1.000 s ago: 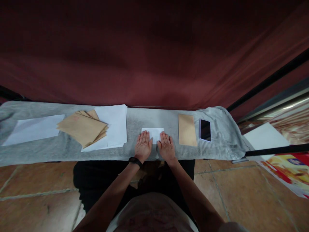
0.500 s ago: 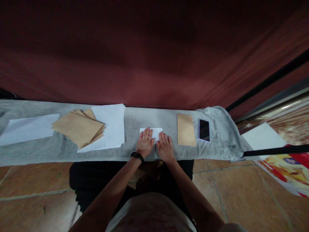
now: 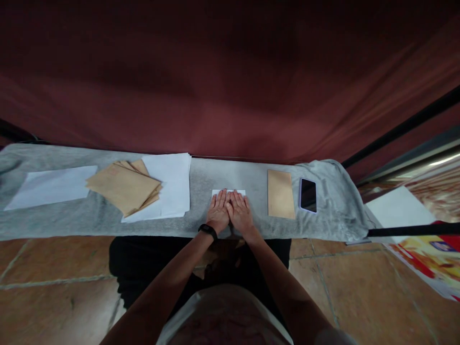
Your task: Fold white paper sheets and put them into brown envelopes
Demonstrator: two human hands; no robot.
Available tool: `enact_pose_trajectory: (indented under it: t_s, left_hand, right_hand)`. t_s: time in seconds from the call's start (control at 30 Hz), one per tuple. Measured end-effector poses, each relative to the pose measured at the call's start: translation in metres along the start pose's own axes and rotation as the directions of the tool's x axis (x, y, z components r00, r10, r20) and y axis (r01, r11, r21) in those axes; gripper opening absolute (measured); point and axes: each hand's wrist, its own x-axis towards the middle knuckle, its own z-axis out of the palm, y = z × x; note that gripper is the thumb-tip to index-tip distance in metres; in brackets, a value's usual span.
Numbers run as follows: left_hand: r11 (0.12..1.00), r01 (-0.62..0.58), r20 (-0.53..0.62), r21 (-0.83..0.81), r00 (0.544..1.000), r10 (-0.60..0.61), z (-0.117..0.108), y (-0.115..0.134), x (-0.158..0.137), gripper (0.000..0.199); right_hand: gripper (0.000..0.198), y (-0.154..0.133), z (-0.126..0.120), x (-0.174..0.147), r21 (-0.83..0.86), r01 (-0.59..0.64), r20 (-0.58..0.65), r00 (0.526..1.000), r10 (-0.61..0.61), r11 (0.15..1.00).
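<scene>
A small white sheet of paper (image 3: 242,192), apparently folded, lies on the grey cloth in front of me. My left hand (image 3: 218,211) rests flat on its left part, fingers stretched out, a black band on the wrist. Flat on the right part lies my right hand (image 3: 239,211), its thumb side against the left hand. Together they hide most of the paper; only its far edge and corners show. To the right of my hands is a single brown envelope (image 3: 281,194).
A stack of brown envelopes (image 3: 124,187) overlaps a pile of white sheets (image 3: 174,184) on the left, with another white sheet (image 3: 53,187) farther left. A phone (image 3: 308,195) lies at the right. The grey cloth (image 3: 204,172) covers a narrow surface beside a dark red curtain (image 3: 230,96).
My hands have come together over the paper, from apart at its two sides, and cover more of it. The whole view has shifted slightly.
</scene>
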Motion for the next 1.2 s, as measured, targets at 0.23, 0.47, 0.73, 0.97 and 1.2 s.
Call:
enact_pose_trajectory:
  t_s: [0.23, 0.47, 0.73, 0.97, 1.2]
  left_hand:
    - [0.997, 0.044, -0.064, -0.07, 0.997, -0.048, 0.0, -0.009, -0.004, 0.062]
    - [0.991, 0.115, -0.105, -0.063, 0.987, -0.121, -0.001, -0.024, -0.011, 0.063]
    - [0.983, 0.177, -0.131, -0.059, 0.974, -0.183, 0.001, -0.032, -0.017, 0.064]
    - [0.964, 0.228, -0.186, -0.137, 0.95, -0.251, -0.001, -0.035, -0.024, 0.062]
    - [0.826, 0.375, -0.163, -0.42, 0.865, -0.475, -0.008, -0.029, -0.019, 0.044]
  right_hand:
    - [0.054, 0.011, 0.001, -0.001, 0.005, 0.0, -0.077, 0.997, 0.0, 1.0]
    - [0.056, 0.015, 0.001, -0.003, 0.014, -0.039, -0.124, 0.991, 0.04, 0.999]
    - [0.057, 0.023, 0.001, -0.007, -0.021, -0.087, -0.142, 0.986, 0.083, 0.996]
    - [0.058, 0.028, 0.001, -0.012, -0.05, -0.115, -0.145, 0.984, 0.107, 0.992]
    - [0.059, 0.027, 0.003, -0.012, -0.037, -0.126, -0.159, 0.98, 0.118, 0.991]
